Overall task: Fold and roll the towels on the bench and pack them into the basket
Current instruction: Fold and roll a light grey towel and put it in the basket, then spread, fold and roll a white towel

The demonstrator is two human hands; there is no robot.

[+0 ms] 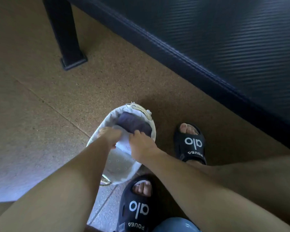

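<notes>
A white fabric-lined basket (pixel 117 169) stands on the floor in front of my feet. A rolled dark purple towel (pixel 134 123) lies in its far end. Just nearer to me a white towel (pixel 123 145) sits inside the basket, partly hidden under both hands. My left hand (pixel 110 136) grips the white towel's left side, fingers curled over it. My right hand (pixel 141 144) presses on its right side, fingertips touching the purple towel's edge.
The dark padded bench (pixel 224 47) runs across the upper right, with one black leg (pixel 64 36) at upper left. My feet in black slides (pixel 189 144) (pixel 137 208) flank the basket's right side and near end. Cork-coloured floor (pixel 40 114) lies to the left.
</notes>
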